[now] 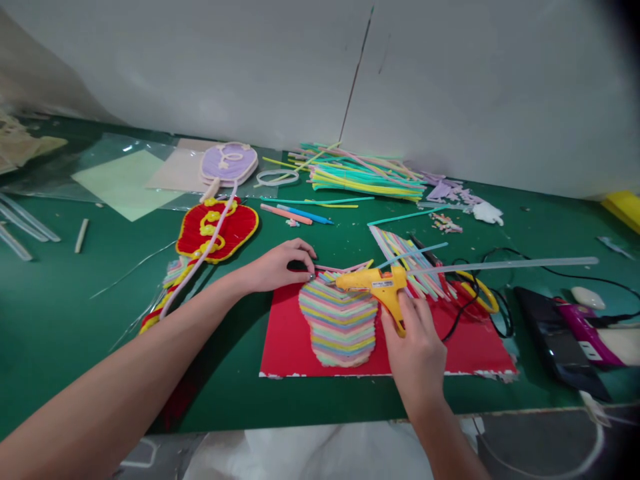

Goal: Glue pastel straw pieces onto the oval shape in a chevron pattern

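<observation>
My right hand (417,347) grips a yellow hot glue gun (387,283), its nozzle pointing left over the top of a striped piece (343,327). A long clear glue stick (505,265) sticks out of the gun's back. The piece is made of pastel pipe cleaners laid in V-shaped rows, and it lies on a red sheet (285,347). At the piece's upper left edge, my left hand (285,265) has its thumb and fingers closed at the end of a pink pipe cleaner (330,268). The nozzle's tip is close to the left fingertips.
Cut pipe cleaners (400,253) lie on the sheet's upper right. Behind are a pipe cleaner bundle (370,180), two pens (295,213) and a tape ring (277,177). A red fan (217,230) and purple fan (229,163) lie left. A phone (555,340), power strip (590,337) and cables sit right.
</observation>
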The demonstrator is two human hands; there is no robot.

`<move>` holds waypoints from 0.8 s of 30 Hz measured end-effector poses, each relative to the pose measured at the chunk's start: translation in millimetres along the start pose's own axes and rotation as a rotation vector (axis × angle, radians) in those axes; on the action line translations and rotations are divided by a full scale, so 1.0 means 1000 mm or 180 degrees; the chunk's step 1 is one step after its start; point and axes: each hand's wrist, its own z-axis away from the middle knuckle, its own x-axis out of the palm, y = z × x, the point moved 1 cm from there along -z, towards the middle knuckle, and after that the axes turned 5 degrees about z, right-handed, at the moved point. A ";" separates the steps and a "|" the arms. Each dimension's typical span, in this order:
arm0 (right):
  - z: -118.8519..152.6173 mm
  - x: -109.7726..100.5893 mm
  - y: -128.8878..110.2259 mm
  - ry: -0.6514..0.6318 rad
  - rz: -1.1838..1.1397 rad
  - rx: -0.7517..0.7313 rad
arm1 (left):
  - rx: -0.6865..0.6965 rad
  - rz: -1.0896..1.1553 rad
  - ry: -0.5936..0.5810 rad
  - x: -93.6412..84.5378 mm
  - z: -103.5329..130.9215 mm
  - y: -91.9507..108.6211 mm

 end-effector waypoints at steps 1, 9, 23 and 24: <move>0.001 0.000 0.001 -0.0018 0.0011 0.0017 | -0.0001 -0.0005 -0.0001 0.000 0.000 0.000; 0.007 -0.002 0.007 -0.0078 0.0028 0.0055 | 0.0011 -0.0038 -0.0006 0.000 0.000 0.000; 0.011 -0.006 0.016 0.0040 0.0118 0.0071 | 0.0055 -0.0038 -0.0009 0.000 0.000 -0.002; 0.011 -0.007 0.016 0.0042 0.0120 0.0068 | 0.0050 -0.0033 -0.0014 0.000 0.000 -0.002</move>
